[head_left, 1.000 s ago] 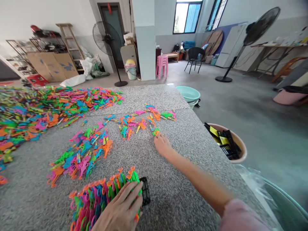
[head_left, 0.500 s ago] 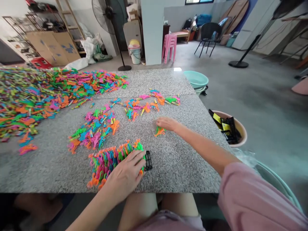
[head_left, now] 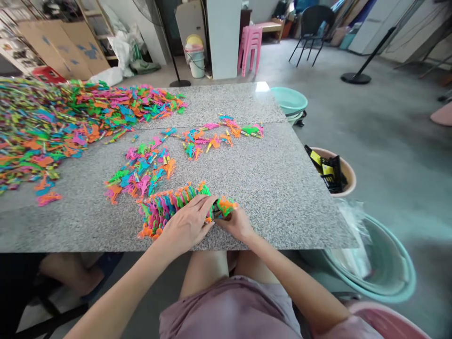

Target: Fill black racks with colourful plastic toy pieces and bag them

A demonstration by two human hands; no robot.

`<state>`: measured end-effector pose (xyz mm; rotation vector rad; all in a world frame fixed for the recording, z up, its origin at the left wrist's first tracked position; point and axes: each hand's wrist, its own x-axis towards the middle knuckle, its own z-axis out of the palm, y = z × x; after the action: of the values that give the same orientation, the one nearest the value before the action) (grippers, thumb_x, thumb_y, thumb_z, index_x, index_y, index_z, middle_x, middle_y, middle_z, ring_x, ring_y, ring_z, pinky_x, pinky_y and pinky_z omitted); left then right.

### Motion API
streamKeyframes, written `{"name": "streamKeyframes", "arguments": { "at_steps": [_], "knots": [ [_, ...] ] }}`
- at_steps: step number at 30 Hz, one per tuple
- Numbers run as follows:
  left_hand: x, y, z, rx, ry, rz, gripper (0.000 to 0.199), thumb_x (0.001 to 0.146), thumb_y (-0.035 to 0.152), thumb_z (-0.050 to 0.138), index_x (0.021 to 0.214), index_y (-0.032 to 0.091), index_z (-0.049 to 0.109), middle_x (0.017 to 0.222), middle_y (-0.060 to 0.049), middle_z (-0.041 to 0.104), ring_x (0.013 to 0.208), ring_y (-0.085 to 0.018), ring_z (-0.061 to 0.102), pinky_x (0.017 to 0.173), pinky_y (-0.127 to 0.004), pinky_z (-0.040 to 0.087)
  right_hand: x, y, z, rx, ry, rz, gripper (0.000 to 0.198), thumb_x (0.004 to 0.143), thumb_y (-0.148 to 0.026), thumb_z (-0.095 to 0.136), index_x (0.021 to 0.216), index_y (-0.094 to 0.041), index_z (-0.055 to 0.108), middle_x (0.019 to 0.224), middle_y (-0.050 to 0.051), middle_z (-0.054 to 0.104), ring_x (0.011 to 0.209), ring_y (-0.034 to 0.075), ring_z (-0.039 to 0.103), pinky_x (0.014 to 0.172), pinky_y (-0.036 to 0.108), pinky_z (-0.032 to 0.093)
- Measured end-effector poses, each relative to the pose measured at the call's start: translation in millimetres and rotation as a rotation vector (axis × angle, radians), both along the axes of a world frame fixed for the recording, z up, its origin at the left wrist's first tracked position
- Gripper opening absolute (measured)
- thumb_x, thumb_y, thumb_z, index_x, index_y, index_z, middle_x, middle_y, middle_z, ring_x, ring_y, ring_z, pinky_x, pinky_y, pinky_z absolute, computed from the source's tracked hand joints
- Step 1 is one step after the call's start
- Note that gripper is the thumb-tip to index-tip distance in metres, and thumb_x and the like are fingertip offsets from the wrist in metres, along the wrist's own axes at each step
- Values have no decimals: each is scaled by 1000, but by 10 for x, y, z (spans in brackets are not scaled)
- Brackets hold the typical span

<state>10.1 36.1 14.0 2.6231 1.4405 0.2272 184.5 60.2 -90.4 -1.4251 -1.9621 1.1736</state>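
Note:
On the speckled stone tabletop, a black plastic rack (head_left: 215,210) is packed with upright rows of small colourful plastic toys (head_left: 162,210). My left hand (head_left: 189,221) lies across the right part of these rows, its fingers and thumb closed round them. At the rack's right end, my right hand (head_left: 237,223) pinches orange and green plastic toys (head_left: 225,205) against the dark frame. Its fingertips are partly hidden. Past the rack, a loose cluster of similar toys (head_left: 141,172) lies to the left, and a scattered line of them (head_left: 215,136) stretches rightward.
A large heap of toys (head_left: 81,117) covers the table's far left. Beyond the right edge stand a pink basin (head_left: 348,169) with black racks, a teal tub (head_left: 391,282) with clear plastic bags and a mint basin (head_left: 287,100). Another person's leg shows below left.
My right hand has come back from the middle of the table to the rack's right end, bringing orange and green toys. My left hand stays on the rows. The view has tilted down.

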Motion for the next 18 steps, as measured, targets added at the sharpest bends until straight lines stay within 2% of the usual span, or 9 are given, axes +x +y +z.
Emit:
{"name": "streamKeyframes", "arguments": {
  "at_steps": [3,5,9,14,18],
  "knots": [
    [1,-10,-20,1,7,24,64,91,17,54,148,11,25,135,-18,52,132,-27,48,103,-42,48,-35,103,99,69,-173,51,10,77,-26,67,72,-17,64,67,1,67,65,16,63,58,22,40],
    [0,-11,-21,-5,-4,26,66,91,18,55,149,13,25,136,-17,52,133,-27,47,104,-42,47,-63,143,182,100,-272,105,5,77,-22,65,78,-17,66,72,3,70,69,17,65,62,23,40],
    [4,9,-2,-33,-36,6,70,88,24,62,149,15,29,139,-14,52,134,-27,44,109,-42,42,-160,103,285,105,-399,187,15,80,-16,59,93,-17,66,84,8,73,76,20,67,65,25,41],
    [34,53,-18,19,-13,-47,40,95,31,56,133,18,51,129,-10,61,125,-27,51,105,-44,45,-176,8,223,153,-387,217,28,80,-8,53,105,-15,61,97,11,72,81,21,68,67,26,42],
    [28,58,-74,60,-32,-34,35,98,29,49,131,20,52,125,-9,62,121,-26,53,101,-42,49,-139,22,152,160,-365,303,29,79,-6,52,106,-13,58,97,12,71,83,22,67,69,27,44]
  ]
}}
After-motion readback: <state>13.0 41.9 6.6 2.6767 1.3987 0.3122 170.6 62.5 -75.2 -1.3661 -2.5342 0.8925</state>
